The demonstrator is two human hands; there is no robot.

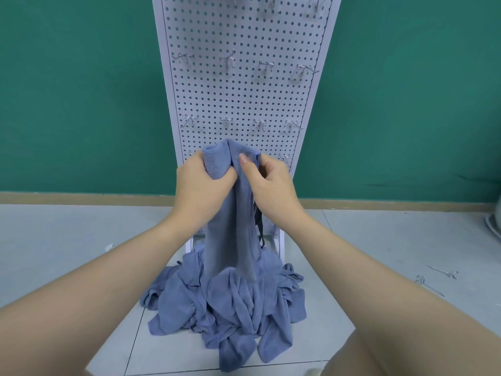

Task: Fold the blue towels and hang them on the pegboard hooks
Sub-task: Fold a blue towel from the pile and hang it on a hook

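Note:
A blue towel hangs bunched from both my hands in front of the white pegboard. My left hand grips its top edge, fingers curled round a rolled fold. My right hand pinches the cloth just beside it, thumb on the front. A dark loop dangles from the towel under my right hand. The towel's lower end reaches a crumpled pile of blue towels on the floor at the pegboard's foot. Rows of bare metal hooks stick out of the board.
The pegboard stands on the grey tiled floor against a green wall. Two loose metal hooks lie on the floor at the right. A grey round object shows at the right edge. My knee is at the bottom right.

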